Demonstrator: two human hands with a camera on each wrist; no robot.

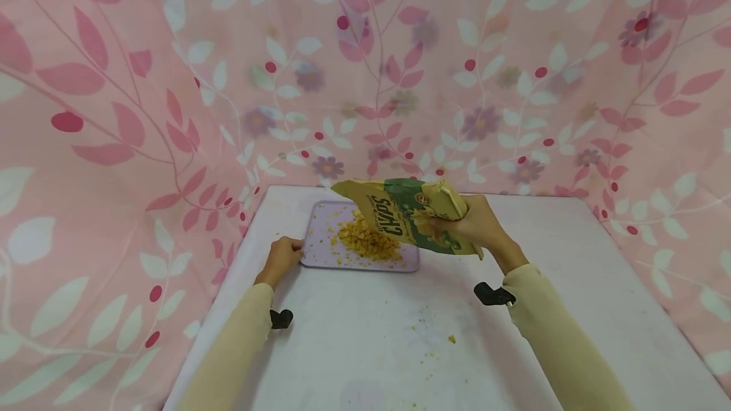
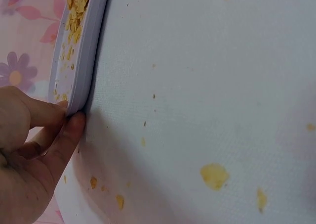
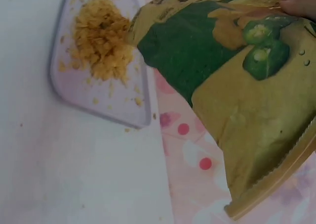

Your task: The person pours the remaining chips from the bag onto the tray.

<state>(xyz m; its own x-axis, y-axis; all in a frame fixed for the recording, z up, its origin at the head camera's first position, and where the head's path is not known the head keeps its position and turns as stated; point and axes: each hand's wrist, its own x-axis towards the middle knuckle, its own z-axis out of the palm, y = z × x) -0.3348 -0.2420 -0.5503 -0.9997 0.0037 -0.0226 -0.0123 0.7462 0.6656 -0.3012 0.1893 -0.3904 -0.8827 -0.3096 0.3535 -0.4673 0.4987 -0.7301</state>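
Observation:
My right hand [image 1: 481, 226] grips a green and yellow chips bag [image 1: 412, 215], tipped sideways with its far end over the tray. In the right wrist view the bag [image 3: 237, 75] fills the upper right, with a fingertip on its printed front. A heap of crushed yellow chips [image 1: 365, 240] lies on a shallow lilac tray [image 1: 320, 265] beneath the bag. My left hand [image 1: 281, 260] pinches the tray's left edge. In the left wrist view, thumb and fingers [image 2: 74, 126] hold the corner of the tray [image 2: 88, 56]. The bag's mouth is hidden.
The tray rests near the back edge of a white-covered table [image 1: 354, 341]. Chip crumbs [image 1: 452, 339] are scattered on the cloth in front of it. A pink floral curtain [image 1: 365, 81] hangs behind and at both sides. Black wrist mounts [image 1: 493, 294] sit by the sleeves.

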